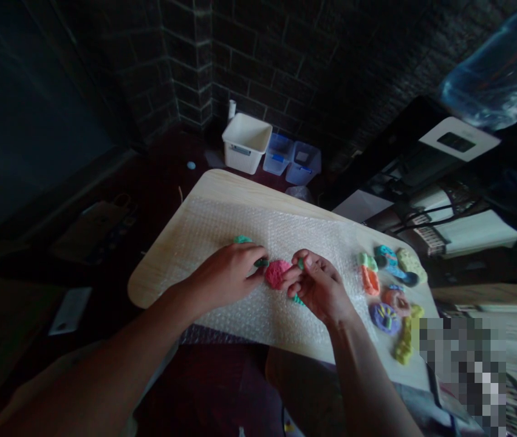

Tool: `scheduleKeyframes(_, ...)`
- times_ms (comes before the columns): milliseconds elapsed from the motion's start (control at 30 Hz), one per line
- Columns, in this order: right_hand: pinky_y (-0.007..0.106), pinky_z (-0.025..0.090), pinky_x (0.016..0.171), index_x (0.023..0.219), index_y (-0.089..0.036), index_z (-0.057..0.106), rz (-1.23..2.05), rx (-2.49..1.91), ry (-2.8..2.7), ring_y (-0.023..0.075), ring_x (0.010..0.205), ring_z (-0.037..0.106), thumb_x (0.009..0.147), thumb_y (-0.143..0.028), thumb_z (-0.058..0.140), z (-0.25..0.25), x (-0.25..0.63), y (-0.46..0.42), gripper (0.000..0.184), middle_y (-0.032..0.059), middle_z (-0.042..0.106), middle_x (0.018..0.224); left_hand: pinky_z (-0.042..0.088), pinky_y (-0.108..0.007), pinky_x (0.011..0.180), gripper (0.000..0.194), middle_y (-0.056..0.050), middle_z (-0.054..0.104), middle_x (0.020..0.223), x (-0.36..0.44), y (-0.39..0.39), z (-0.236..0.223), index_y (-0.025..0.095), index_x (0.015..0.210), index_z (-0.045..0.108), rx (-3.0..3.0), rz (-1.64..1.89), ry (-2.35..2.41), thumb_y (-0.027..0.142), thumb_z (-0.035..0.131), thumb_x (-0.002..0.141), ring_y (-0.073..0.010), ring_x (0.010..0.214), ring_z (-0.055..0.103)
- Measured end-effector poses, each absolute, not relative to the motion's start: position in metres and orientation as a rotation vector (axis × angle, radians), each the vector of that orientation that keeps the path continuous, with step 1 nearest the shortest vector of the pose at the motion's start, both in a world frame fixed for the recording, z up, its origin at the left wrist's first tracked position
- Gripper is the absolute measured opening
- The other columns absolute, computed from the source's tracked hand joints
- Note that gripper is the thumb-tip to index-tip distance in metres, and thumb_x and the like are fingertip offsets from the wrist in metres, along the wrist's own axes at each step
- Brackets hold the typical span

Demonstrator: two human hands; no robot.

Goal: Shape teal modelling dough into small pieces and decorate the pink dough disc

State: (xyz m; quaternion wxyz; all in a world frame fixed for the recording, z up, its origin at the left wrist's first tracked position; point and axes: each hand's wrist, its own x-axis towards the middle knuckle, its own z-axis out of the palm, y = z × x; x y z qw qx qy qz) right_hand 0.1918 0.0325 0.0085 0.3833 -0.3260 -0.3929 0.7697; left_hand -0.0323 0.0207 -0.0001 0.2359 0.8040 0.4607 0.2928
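A round, crinkled pink lump (pixel 277 274) lies on the bubble wrap (pixel 249 318) that covers much of the small wooden table (pixel 215 180). My left hand (pixel 233 273) is on its left, thumb and fingers closed on a small dark green piece (pixel 261 263). On the other side, my right hand (pixel 317 282) pinches a small green bit (pixel 301 263) between thumb and fingers, its other fingers touching or just over the pink lump. Beyond my left hand sits a mint-green piece (pixel 242 239). Another green piece (pixel 297 300) is partly covered by my right hand.
Soft coloured shapes stand at the table's right end: an orange one (pixel 370 281), a purple disc (pixel 384 318), a yellow strip (pixel 404 343) and a blue one (pixel 388 260). A white basket (pixel 242 158) and clear bins (pixel 304 173) are on the floor behind the table.
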Motion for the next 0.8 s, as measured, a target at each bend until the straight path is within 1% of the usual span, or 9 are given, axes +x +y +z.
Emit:
scheduleKeyframes(133,0.017,0.054,0.047,0.083,-0.021,0.065,1.831,-0.895,-0.979,0.013,0.052,0.072,0.085,-0.045,0.09,0.006,0.193,0.035,0.034,0.0004,0.079,0.068,0.051,-0.033,0.075,0.014,-0.005,0.075,0.092,-0.032,0.02,0.005,0.019,0.102,0.072,2.136,0.914,1.257,0.014,0.062,0.095,-0.0193,0.081,0.068)
scheduleKeyframes(233,0.016,0.046,0.04,0.084,-0.019,0.071,1.774,-0.941,-0.94,0.0098,0.046,0.062,0.088,-0.045,0.087,0.002,0.192,0.038,0.03,-0.0013,0.073,0.063,0.054,-0.031,0.077,0.017,-0.004,0.077,0.098,-0.033,0.019,0.01,0.02,0.107,0.074,2.065,0.995,1.187,0.012,0.065,0.095,-0.0179,0.084,0.069)
scheduleKeyframes(300,0.017,0.05,0.045,0.09,-0.017,0.078,1.777,-0.936,-0.929,0.0098,0.052,0.065,0.088,-0.043,0.087,0.0,0.191,0.039,0.028,0.0009,0.075,0.069,0.055,-0.03,0.077,0.017,-0.004,0.078,0.1,-0.033,0.019,0.011,0.021,0.108,0.075,2.028,1.043,1.153,0.012,0.069,0.095,-0.0173,0.086,0.07)
scheduleKeyframes(433,0.021,0.062,0.073,0.106,-0.016,0.083,1.78,-0.88,-0.943,0.0125,0.077,0.076,0.085,-0.034,0.091,-0.002,0.189,0.038,0.03,0.0069,0.083,0.089,0.055,-0.028,0.074,0.015,-0.003,0.079,0.097,-0.032,0.019,0.012,0.021,0.109,0.077,1.983,1.096,1.152,0.019,0.075,0.095,-0.0159,0.084,0.07)
scheduleKeyframes(467,0.022,0.063,0.074,0.106,-0.016,0.083,1.779,-0.878,-0.954,0.0131,0.077,0.077,0.084,-0.034,0.092,-0.002,0.189,0.038,0.03,0.0072,0.083,0.089,0.055,-0.028,0.074,0.015,-0.003,0.08,0.098,-0.032,0.019,0.012,0.021,0.11,0.077,1.973,1.096,1.161,0.021,0.075,0.095,-0.0157,0.084,0.071)
scheduleKeyframes(533,0.022,0.062,0.063,0.1,-0.015,0.083,1.788,-0.897,-0.976,0.0135,0.067,0.076,0.085,-0.038,0.091,-0.003,0.19,0.037,0.028,0.0068,0.083,0.081,0.056,-0.028,0.074,0.014,-0.004,0.081,0.1,-0.033,0.019,0.012,0.021,0.11,0.078,1.952,1.096,1.188,0.023,0.073,0.097,-0.016,0.084,0.073)
scheduleKeyframes(633,0.019,0.055,0.044,0.086,-0.015,0.08,1.797,-0.944,-0.98,0.0128,0.049,0.07,0.086,-0.046,0.089,-0.002,0.193,0.035,0.033,0.0044,0.078,0.065,0.057,-0.028,0.074,0.016,-0.004,0.083,0.103,-0.034,0.019,0.013,0.022,0.111,0.079,1.925,1.088,1.23,0.026,0.07,0.099,-0.0167,0.085,0.075)
scheduleKeyframes(733,0.018,0.051,0.038,0.074,-0.016,0.074,1.781,-0.962,-0.984,0.0126,0.043,0.066,0.081,-0.051,0.091,0.0,0.193,0.035,0.04,0.0029,0.075,0.058,0.058,-0.027,0.074,0.017,-0.004,0.083,0.101,-0.035,0.019,0.013,0.022,0.111,0.08,1.914,1.077,1.25,0.028,0.071,0.099,-0.0158,0.082,0.074)
scheduleKeyframes(800,0.017,0.046,0.034,0.069,-0.016,0.071,1.768,-0.972,-1.003,0.0109,0.038,0.061,0.082,-0.055,0.089,0.001,0.193,0.035,0.044,0.0018,0.072,0.053,0.059,-0.027,0.075,0.018,-0.004,0.083,0.1,-0.035,0.019,0.012,0.022,0.112,0.08,1.918,1.067,1.257,0.029,0.071,0.099,-0.0158,0.081,0.074)
